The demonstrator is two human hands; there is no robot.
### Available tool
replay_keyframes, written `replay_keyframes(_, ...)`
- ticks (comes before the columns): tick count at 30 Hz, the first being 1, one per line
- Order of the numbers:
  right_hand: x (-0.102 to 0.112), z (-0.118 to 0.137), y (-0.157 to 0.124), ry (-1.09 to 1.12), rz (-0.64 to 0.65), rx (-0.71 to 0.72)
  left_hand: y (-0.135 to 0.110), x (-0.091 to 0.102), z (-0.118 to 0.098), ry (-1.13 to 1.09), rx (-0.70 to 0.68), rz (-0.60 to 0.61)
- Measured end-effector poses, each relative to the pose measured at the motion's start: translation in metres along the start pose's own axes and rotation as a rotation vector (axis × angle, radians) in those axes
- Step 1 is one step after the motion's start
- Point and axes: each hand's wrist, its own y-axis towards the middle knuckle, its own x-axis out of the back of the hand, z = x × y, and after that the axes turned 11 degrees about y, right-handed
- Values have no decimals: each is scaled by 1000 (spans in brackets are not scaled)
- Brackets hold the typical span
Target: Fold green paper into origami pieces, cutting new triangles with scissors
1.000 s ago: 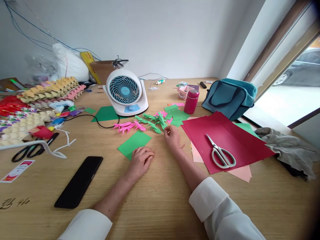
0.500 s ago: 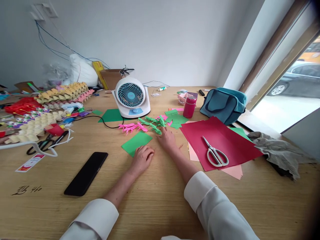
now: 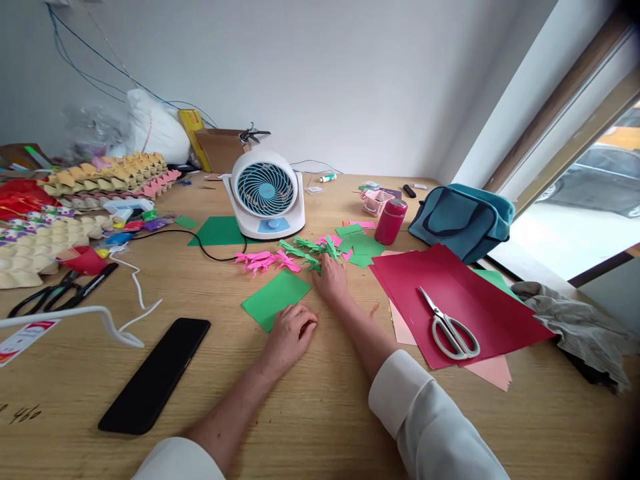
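Observation:
My left hand rests on the table with its fingers curled together, by the near edge of a flat green paper rectangle. Nothing shows in it. Farther forward, my right hand has its fingertips closed at a crinkled green paper cutout; the fingers partly cover the piece. More green cutouts lie just left of these fingertips. Beside them is a heap of frilly pink paper cutouts. Flat green paper pieces lie to the right of my right hand.
A fan stands behind the cutouts. On the right are scissors on red paper sheets, a red flask and a blue bag. A black phone lies left. Egg trays crowd the far left.
The view has shifted a little, so things sit differently in it. My right fingers have drawn in at the green cutout. My left hand stays by the green rectangle.

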Motion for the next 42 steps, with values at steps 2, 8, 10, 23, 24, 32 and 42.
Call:
replay_keyframes(2,-3,0,1,21,-16,-17,0,1,0,-17,7,2)
replay_keyframes(8,-13,6,8,76,-79,-73,0,1,-1,-24,16,16)
replay_keyframes(10,-16,10,11,80,-94,-104,0,1,-1,-16,18,19)
replay_keyframes(23,10,-7,-13,114,-249,-95,1,-1,5,-43,-14,-2)
replay_keyframes(24,12,-9,-16,125,-249,-110,1,-1,5,-52,-12,-8)
replay_keyframes(32,12,-11,-45,222,-197,-63,0,2,7,-102,27,-123)
replay_keyframes(42,20,-18,-54,413,-246,-203,4,7,18,8,196,-369)
